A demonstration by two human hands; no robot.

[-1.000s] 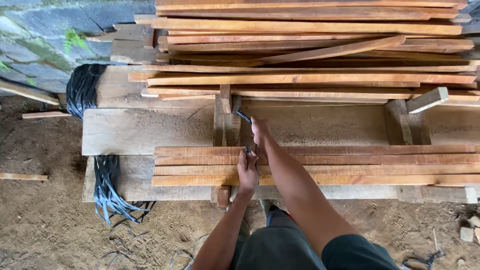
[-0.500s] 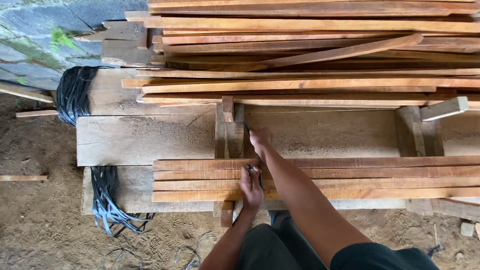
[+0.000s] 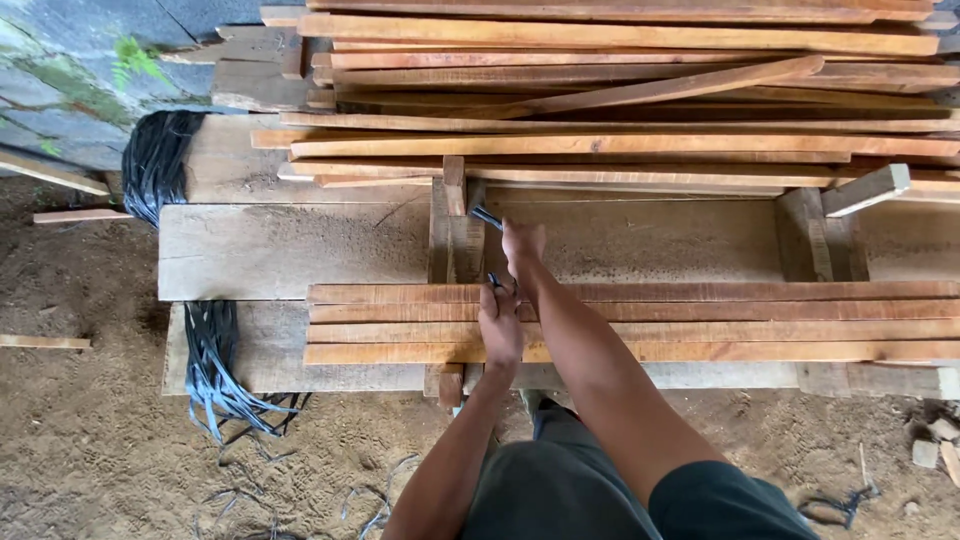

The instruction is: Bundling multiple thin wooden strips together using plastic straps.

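We log four long slats [image 3: 700, 322] lying side by side on the desk [image 3: 290, 250]. Left hand [image 3: 499, 325] rests on them, fingers clenched on a dark strap [image 3: 493, 281]. Beyond, right hand [image 3: 522, 243] grips the strap's other end. Farther back: one slat pile [image 3: 620, 100], two black strap bundles [image 3: 155, 160].

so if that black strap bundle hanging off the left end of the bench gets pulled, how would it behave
The black strap bundle would probably be floppy: its strands droop over the plank edge and splay onto the dirt. It likely weighs little, being thin flat ribbon. Loose ends may snag or tangle, since they fan out unevenly.
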